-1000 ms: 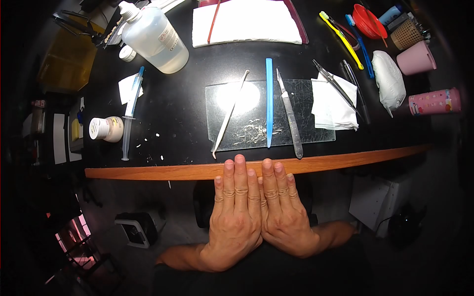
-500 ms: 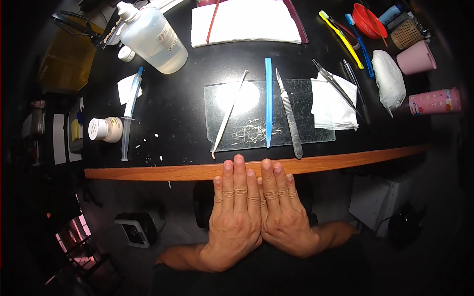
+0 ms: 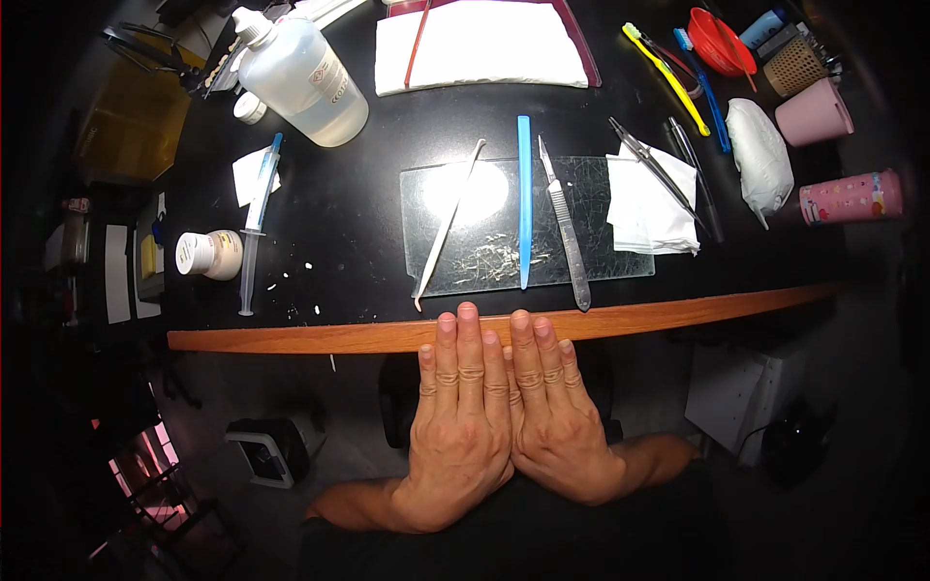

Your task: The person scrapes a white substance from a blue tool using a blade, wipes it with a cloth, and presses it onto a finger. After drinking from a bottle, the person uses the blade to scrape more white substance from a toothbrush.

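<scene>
My left hand (image 3: 460,426) and my right hand (image 3: 557,416) lie side by side at the table's wooden front edge (image 3: 281,341), backs up and fingers stretched forward. Neither hand holds anything. Just beyond the fingertips is a scratched glass plate (image 3: 581,232) with pale shavings. Across it lie a white carving tool (image 3: 449,228), a blue stick (image 3: 525,203) and a metal scalpel (image 3: 564,221). Folded white tissue (image 3: 659,228) covers the plate's right end, with tweezers (image 3: 654,165) on top.
At the left are a large clear bottle (image 3: 310,82), a small jar (image 3: 210,254) and a syringe (image 3: 258,223). A white cloth (image 3: 484,44) on a tray is at the back. To the right are toothbrushes (image 3: 668,79), a red bowl (image 3: 717,41) and a pink cup (image 3: 814,111).
</scene>
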